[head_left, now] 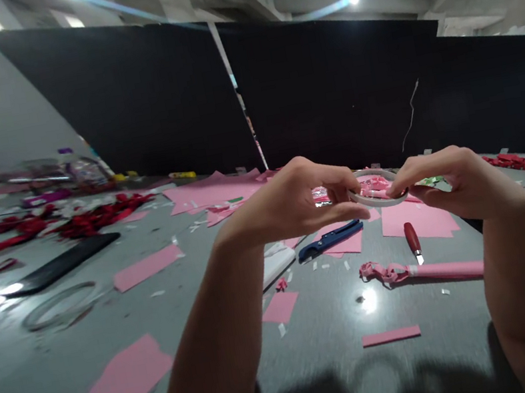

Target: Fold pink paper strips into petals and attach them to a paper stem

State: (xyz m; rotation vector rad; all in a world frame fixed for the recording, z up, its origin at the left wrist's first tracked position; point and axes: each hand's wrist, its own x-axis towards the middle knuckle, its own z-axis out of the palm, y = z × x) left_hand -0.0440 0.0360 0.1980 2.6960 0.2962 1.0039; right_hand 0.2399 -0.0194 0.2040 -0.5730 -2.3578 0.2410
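Note:
Between both hands a white ring (381,202), like a roll of narrow tape, is held up above the table. My left hand (310,191) pinches its left side with thumb and fingers. On its right side my right hand (447,181) closes in the same way. Below lie a blue-handled cutting tool (331,238), a small knife with a red handle (413,241) and a rolled pink paper stick (448,270) with a crumpled pink end. A narrow pink strip (391,335) rests nearer to me.
Pink paper sheets (213,190) and scraps are scattered over the grey table (211,368). On the left are a black phone-like slab (63,262), a clear ring (61,305), red ribbons (93,216) and a bottle (85,172). A black panel (325,90) stands behind.

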